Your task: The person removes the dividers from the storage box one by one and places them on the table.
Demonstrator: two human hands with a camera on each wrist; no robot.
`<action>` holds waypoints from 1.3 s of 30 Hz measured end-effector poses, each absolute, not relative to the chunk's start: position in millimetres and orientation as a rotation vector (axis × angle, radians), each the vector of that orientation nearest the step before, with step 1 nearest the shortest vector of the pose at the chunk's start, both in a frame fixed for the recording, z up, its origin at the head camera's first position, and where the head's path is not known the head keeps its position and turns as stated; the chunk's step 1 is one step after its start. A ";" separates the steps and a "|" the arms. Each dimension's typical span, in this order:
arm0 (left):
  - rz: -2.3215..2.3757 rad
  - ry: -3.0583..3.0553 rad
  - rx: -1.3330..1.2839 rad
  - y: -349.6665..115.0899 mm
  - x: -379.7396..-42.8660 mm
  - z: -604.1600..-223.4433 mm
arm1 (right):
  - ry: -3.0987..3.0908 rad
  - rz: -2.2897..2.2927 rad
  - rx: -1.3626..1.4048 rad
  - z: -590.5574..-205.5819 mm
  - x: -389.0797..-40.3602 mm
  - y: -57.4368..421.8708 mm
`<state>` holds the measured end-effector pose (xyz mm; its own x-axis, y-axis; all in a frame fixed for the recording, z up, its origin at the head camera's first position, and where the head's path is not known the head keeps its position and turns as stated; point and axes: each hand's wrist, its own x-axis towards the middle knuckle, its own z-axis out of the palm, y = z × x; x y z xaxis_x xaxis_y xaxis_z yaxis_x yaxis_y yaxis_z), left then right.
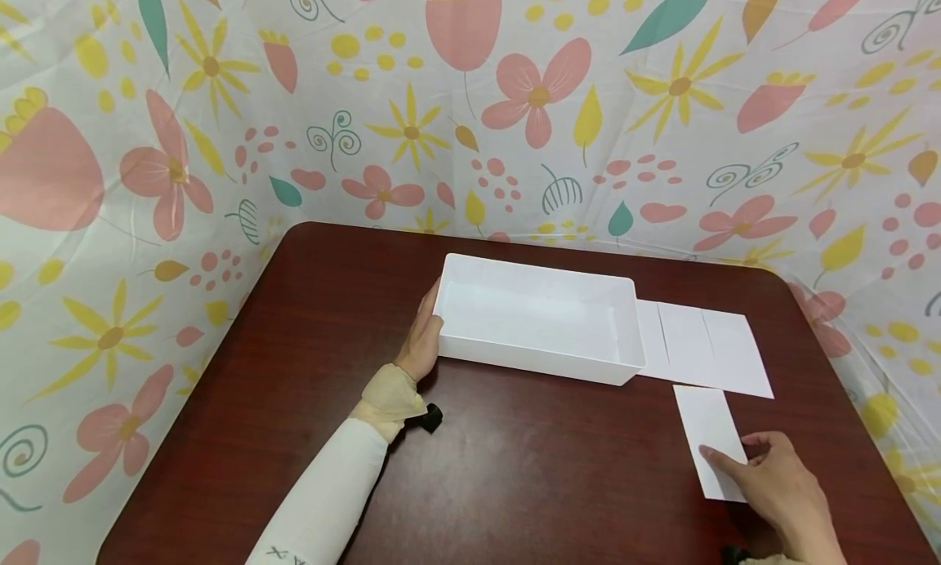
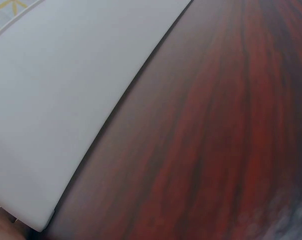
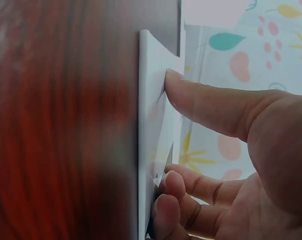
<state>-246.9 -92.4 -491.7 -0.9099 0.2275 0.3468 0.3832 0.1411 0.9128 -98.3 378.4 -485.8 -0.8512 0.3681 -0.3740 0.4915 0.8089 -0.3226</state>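
A white rectangular tray (image 1: 540, 357) with raised walls sits toward the far side of the table. My left hand (image 1: 421, 336) rests along its left end, thumb near the front corner and fingers against the outer wall. In the left wrist view, the tray's side wall (image 2: 65, 100) fills the left, with a bit of the hand at the bottom corner. Near the right front, my right hand (image 1: 782, 479) pinches a white rectangular card (image 1: 706, 426), thumb on its face and curled fingers at its edge. The right wrist view shows the thumb pressing this card (image 3: 149, 100).
White cards (image 1: 706, 340) lie side by side against the tray's right end. The dark red-brown table (image 1: 529, 467) has rounded far corners. A floral-printed cloth (image 1: 470, 165) hangs behind it and along both sides. A black object (image 1: 430, 418) sits at the left wrist.
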 end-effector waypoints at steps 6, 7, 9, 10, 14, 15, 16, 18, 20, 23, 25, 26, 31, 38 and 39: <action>-1.878 -2.282 -0.614 -91.7 -247.5 -491.0 | 2.690 -0.573 0.712 -485.9 -100.4 376.8; -1.880 -2.280 -0.615 -91.7 -247.8 -491.4 | 2.691 -0.573 0.713 -486.4 -100.8 376.9; -1.887 -2.269 -0.620 -91.9 -250.2 -494.7 | 2.691 -0.571 0.720 -486.8 -100.6 376.5; -1.888 -2.264 -0.623 -91.9 -252.2 -498.0 | 2.693 -0.571 0.726 -487.1 -100.5 376.3; -1.870 -2.268 -0.619 -91.9 -262.3 -514.4 | 2.693 -0.570 0.754 -487.1 -100.4 375.6; -1.861 -2.274 -0.616 -92.0 -264.8 -518.8 | 2.693 -0.572 0.758 -487.2 -100.3 375.6; -1.853 -2.281 -0.611 -91.9 -266.1 -521.3 | 2.691 -0.575 0.762 -487.2 -100.2 375.5; -1.851 -2.290 -0.607 -91.7 -267.7 -524.6 | 2.687 -0.580 0.767 -487.1 -99.9 375.2; -1.853 -2.288 -0.609 -91.5 -268.5 -526.4 | 2.687 -0.580 0.772 -487.1 -99.5 375.1; -1.855 -2.287 -0.612 -90.9 -268.1 -526.8 | 2.686 -0.585 0.790 -487.6 -99.1 375.4; -1.850 -2.297 -0.604 -90.7 -268.0 -526.8 | 2.687 -0.583 0.806 -488.1 -99.3 375.6; -1.845 -2.305 -0.597 -90.5 -267.4 -526.7 | 2.684 -0.586 0.817 -488.5 -99.5 375.8; -1.854 -2.310 -0.605 -91.7 -263.3 -522.8 | 2.669 -0.626 0.842 -489.9 -101.9 378.4; -1.887 -2.313 -0.613 -93.3 -246.7 -493.7 | 2.645 -0.788 0.874 -492.8 -107.7 384.7; -1.890 -2.313 -0.607 -93.8 -246.5 -494.2 | 2.642 -0.801 0.879 -493.0 -107.7 384.4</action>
